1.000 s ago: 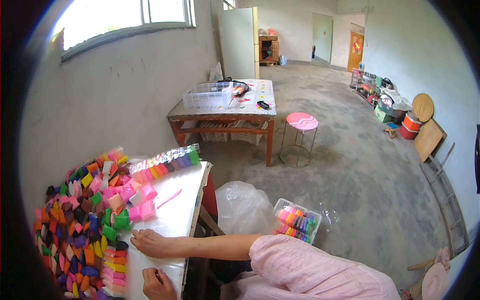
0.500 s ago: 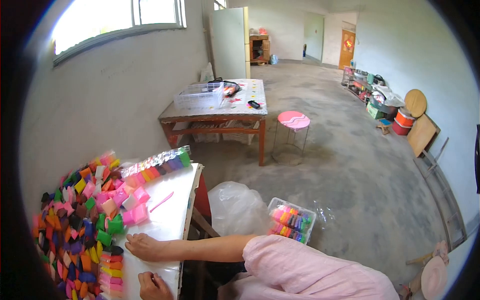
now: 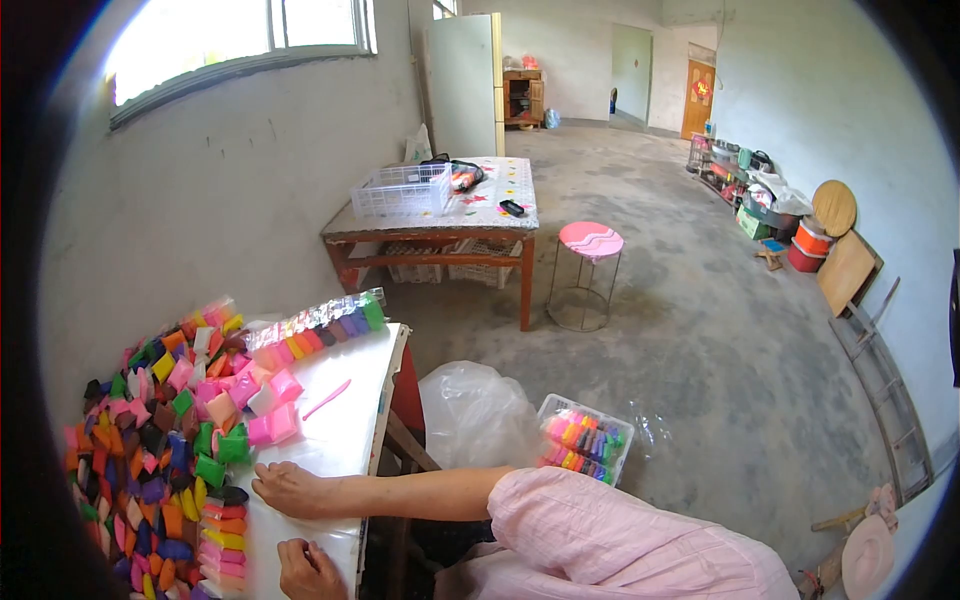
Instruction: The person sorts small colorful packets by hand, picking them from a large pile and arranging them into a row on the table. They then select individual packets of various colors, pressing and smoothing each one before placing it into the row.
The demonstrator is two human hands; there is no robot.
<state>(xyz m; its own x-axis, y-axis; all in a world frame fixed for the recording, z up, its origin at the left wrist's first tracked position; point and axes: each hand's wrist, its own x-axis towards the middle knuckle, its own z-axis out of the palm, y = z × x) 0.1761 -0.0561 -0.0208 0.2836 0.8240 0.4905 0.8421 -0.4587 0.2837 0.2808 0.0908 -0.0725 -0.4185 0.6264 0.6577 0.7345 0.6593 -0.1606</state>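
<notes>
Two hands on the white worktop (image 3: 345, 440). I see the right hand (image 3: 290, 490) flat, grip open, with the coloured packets (image 3: 170, 440) just beside at its 9 o'clock. The left hand (image 3: 310, 570) is curled, and I cannot tell its grip.

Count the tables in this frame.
2: a white table at lower left, bearing coloured packets, and a wooden table farther off by the wall, beside the pink stool. Others may be hidden.

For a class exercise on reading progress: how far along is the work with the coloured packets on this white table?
Done: a far strip of packets lies lined up at the table's edge, and a near strip lies beside the hands. In hand: the right hand rests flat by the near strip; the left hand is curled, its hold unclear. Left: the big loose heap is unsorted.
</notes>
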